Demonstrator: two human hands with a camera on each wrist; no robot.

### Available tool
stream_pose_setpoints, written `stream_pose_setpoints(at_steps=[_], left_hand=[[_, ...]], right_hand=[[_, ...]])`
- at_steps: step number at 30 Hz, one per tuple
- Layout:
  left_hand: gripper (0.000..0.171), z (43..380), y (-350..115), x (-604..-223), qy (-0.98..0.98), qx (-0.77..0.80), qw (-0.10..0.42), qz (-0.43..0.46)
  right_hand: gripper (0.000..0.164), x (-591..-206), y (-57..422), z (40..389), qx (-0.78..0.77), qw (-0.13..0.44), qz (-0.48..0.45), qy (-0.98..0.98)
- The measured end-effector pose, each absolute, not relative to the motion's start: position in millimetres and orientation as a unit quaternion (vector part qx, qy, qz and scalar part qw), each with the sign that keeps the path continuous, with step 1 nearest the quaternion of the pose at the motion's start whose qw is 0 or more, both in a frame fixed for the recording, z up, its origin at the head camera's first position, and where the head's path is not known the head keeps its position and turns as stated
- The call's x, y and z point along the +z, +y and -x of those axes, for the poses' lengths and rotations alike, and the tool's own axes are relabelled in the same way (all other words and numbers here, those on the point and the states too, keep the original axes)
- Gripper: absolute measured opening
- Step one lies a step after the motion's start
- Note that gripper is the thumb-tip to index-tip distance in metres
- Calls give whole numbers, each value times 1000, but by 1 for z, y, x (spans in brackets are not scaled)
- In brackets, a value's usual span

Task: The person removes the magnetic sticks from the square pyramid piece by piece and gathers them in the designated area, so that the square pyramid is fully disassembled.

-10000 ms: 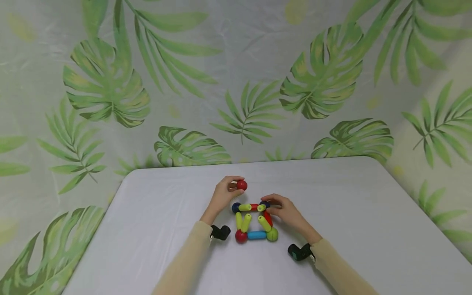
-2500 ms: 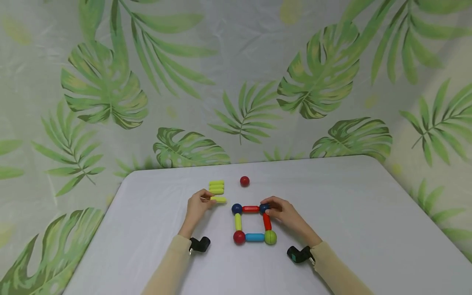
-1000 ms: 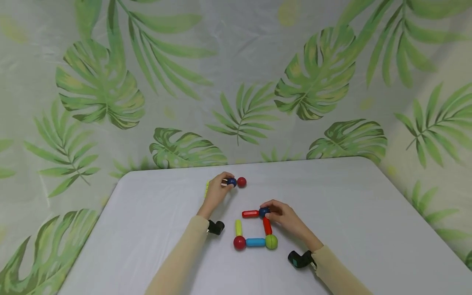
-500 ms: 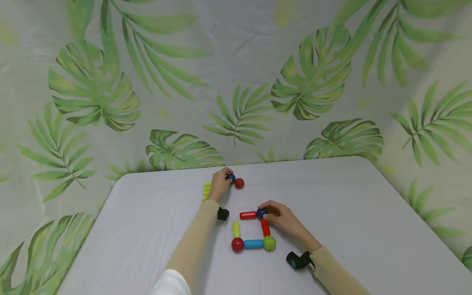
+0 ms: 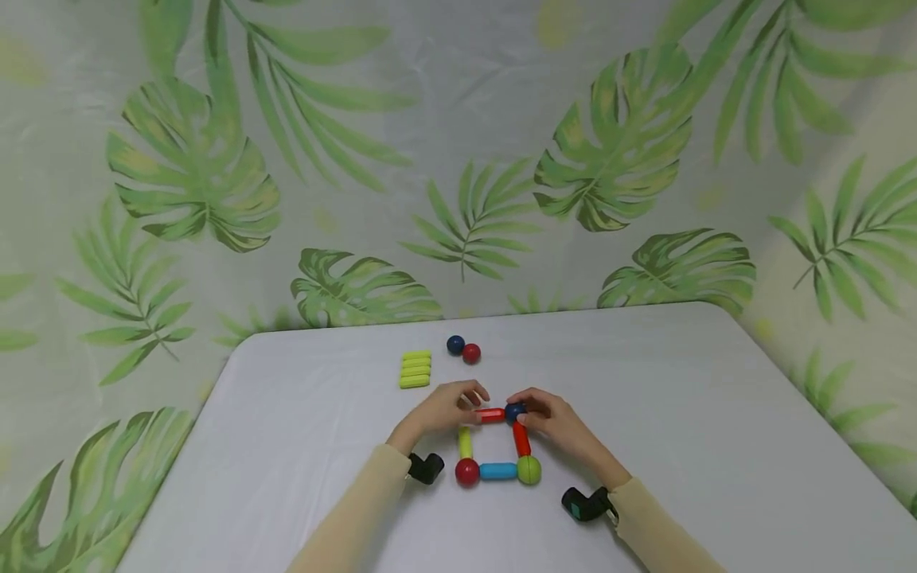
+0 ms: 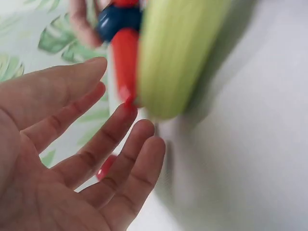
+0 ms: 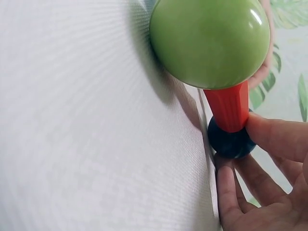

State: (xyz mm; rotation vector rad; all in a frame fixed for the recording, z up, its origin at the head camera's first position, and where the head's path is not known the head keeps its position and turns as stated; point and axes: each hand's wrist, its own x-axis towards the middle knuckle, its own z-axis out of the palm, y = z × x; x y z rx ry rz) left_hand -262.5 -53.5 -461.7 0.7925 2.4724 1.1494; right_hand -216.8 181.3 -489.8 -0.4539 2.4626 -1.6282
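My right hand pinches a dark blue ball between thumb and fingers, at the far right corner of a flat frame of sticks and balls. From that ball a red stick points left and a second red stick runs to a green ball. A blue stick joins the green ball to a red ball, where a yellow-green stick begins. My left hand has its fingers loosely spread beside the free end of the left-pointing red stick, holding nothing.
Several yellow-green sticks lie side by side behind my left hand. Farther back on the white table, another dark blue ball sits beside another red ball. A leaf-print cloth hangs behind.
Several yellow-green sticks came off the frame into a row. My left hand carried a dark blue ball from the frame's far left corner to the back, released it and returned. The right hand keeps its grip.
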Motion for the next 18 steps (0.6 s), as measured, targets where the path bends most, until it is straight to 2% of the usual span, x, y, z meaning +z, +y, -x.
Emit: stream_pose_setpoints(at_steps=[2, 8, 18], left_hand=[[26, 254, -50, -464, 864, 379, 161, -289], [16, 246, -45, -471, 887, 353, 99, -280], [10, 244, -44, -466, 897, 338, 56, -280]], right_hand=[[26, -491, 183, 218, -546, 76, 156, 819], [27, -494, 183, 218, -545, 79, 165, 818], [26, -491, 183, 218, -544, 78, 165, 819]])
